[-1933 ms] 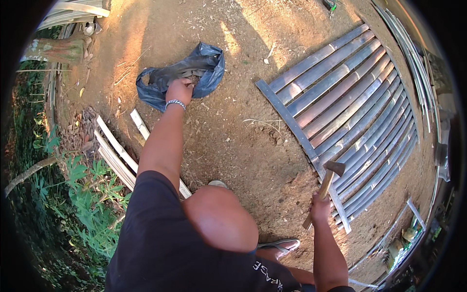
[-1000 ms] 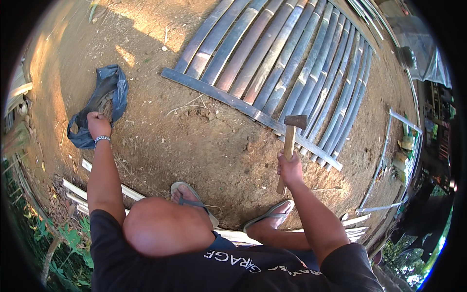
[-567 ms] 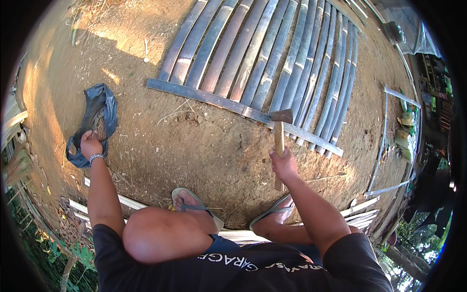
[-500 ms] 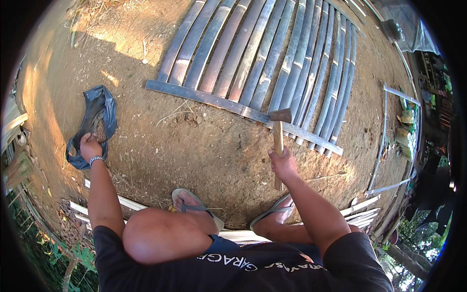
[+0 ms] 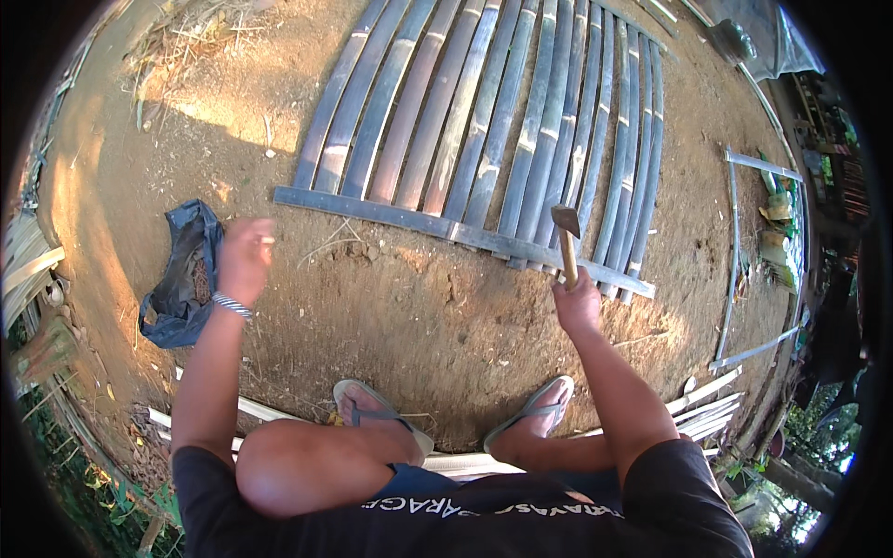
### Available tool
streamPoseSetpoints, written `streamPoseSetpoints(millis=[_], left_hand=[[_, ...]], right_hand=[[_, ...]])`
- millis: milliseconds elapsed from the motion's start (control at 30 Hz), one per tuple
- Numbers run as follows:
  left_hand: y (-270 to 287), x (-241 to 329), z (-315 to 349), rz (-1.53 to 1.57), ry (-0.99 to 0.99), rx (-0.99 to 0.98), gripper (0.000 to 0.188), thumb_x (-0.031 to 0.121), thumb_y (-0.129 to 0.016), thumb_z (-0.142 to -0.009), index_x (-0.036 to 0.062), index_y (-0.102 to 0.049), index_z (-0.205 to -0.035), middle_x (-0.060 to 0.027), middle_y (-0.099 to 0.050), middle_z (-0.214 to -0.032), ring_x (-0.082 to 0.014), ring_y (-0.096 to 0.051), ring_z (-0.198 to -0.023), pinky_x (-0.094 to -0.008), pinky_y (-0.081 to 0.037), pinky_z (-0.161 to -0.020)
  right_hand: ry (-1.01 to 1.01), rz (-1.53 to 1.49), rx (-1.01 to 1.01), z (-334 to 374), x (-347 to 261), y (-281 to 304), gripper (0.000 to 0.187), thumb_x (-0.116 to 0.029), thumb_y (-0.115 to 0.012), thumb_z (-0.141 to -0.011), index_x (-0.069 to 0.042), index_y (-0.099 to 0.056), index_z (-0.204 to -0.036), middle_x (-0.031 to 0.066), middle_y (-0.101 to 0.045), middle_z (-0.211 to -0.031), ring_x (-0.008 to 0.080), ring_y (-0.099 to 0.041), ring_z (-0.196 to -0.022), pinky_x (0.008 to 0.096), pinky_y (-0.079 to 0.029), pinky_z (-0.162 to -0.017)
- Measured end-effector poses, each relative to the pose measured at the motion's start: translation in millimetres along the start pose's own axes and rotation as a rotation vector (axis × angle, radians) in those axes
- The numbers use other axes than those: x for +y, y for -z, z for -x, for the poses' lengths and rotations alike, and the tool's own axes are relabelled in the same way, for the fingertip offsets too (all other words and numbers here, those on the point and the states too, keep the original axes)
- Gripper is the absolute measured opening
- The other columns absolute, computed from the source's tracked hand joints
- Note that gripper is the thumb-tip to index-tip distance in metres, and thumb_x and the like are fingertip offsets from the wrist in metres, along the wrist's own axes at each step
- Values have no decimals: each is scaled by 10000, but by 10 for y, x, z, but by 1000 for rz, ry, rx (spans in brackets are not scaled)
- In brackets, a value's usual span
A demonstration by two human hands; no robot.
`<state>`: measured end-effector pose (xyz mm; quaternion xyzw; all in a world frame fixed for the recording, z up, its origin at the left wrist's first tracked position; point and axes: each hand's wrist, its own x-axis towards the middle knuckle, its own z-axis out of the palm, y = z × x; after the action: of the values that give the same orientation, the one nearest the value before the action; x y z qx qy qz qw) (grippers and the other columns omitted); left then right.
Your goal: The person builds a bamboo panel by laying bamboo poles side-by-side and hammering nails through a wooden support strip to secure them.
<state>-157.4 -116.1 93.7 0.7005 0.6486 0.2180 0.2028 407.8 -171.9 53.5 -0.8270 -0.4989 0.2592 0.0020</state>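
Note:
My right hand (image 5: 579,303) is closed round the wooden handle of a hammer (image 5: 568,256). Its dark metal head lies over the near right part of a bamboo slat panel (image 5: 446,229), close to the crosspiece at the near edge. Off to the left, my left hand (image 5: 246,256), with a braided bracelet at the wrist, is raised just right of a dark plastic bag (image 5: 179,312). Motion smears its fingers, so whether they hold anything cannot be made out. Small brown bits show inside the bag, which lies spread on the dirt.
My sandalled feet (image 5: 377,414) stand on the bare ground (image 5: 400,321). Pale split strips (image 5: 702,409) lie beside and behind them. A thin rectangular frame (image 5: 732,251) rests at the right, and dry straw (image 5: 186,46) is scattered at the far left.
My left hand has come out of the plastic bag and moved up and right. My right hand has carried the hammer rightward and forward, its head now farther over the slats.

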Motion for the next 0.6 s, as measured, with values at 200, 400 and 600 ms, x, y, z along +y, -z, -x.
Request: streamPoseSetpoints(millis=[200,400,600], left_hand=[[-901,654,-335,-378,-417,-486,436,187,-664,-952,50,-606,-1362,-123,-613,-1305,-295,-573,-1253,-461,-445,-1112],[-1071,793,-733,-514,-421,-535,502,209,-718,-925,72,-576,-1387,-78,-570,-1343,-268,-531,-1303,-444,-409,-1153],[-1126,679,-868,-505,-426,-577,430,174,-743,-902,62,-606,-1294,-75,-590,-1263,-273,-586,-1213,-425,-499,-1044]], right_hand=[[71,197,0,-408,313,242,435,-130,-762,-829,-56,-579,-1217,162,-565,-1332,404,-624,-1188,476,-540,-989],[105,233,-98,-400,178,331,388,-135,-763,-859,-85,-596,-1205,129,-587,-1321,386,-628,-1192,481,-528,-985],[96,211,-96,-471,128,304,343,-150,-770,-882,-103,-610,-1181,123,-635,-1257,396,-638,-1168,488,-526,-966]])
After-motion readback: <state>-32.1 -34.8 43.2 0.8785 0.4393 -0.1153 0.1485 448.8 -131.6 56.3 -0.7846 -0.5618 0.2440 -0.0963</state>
